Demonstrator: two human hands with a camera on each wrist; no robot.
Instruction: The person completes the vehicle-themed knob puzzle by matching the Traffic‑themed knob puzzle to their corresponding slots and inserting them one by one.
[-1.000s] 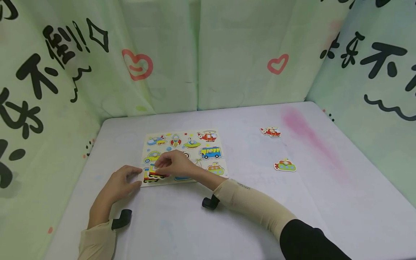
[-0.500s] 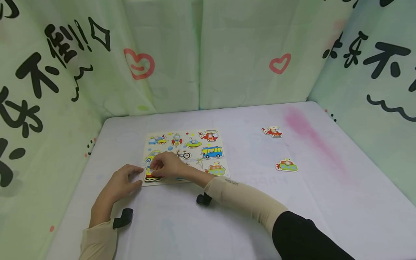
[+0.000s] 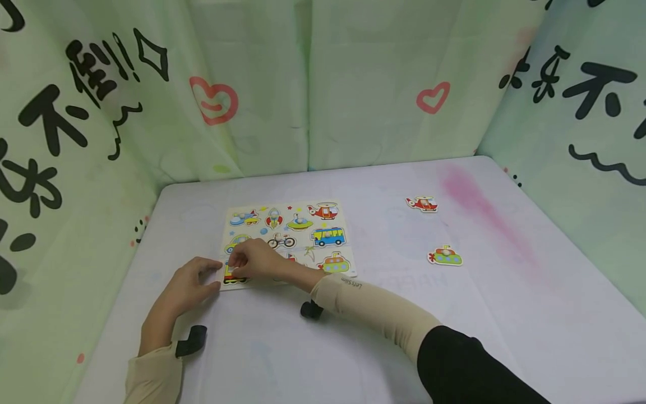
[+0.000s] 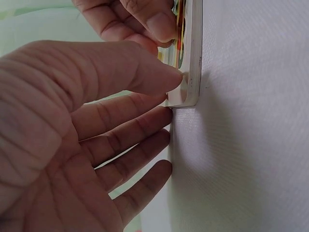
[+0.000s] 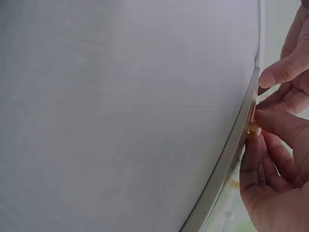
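Observation:
A puzzle board [image 3: 303,268] printed with vehicles lies flat on the table. At its near-left corner is a red and yellow train puzzle piece [image 3: 234,276], partly covered by my right hand [image 3: 259,259]. In the right wrist view, my right thumb and fingers pinch a small wooden knob [image 5: 254,128] over the board. The train piece appears to lie on the printed train. My left hand [image 3: 188,286] touches the board's left edge with extended fingers, its thumb [image 4: 161,77] at the corner. The remaining left fingers are spread against the table.
To the right of the board, a red helicopter piece [image 3: 422,204] and a green submarine piece [image 3: 445,256] lie apart on the white table [image 3: 383,314]. A pale green curtain [image 3: 363,84] stands behind. A dark wrist attachment [image 3: 311,310] sits under the right forearm.
My right hand has moved slightly left and down with the train piece, which was offset above its printed train and now lines up with it. My left hand has stayed at the board's edge.

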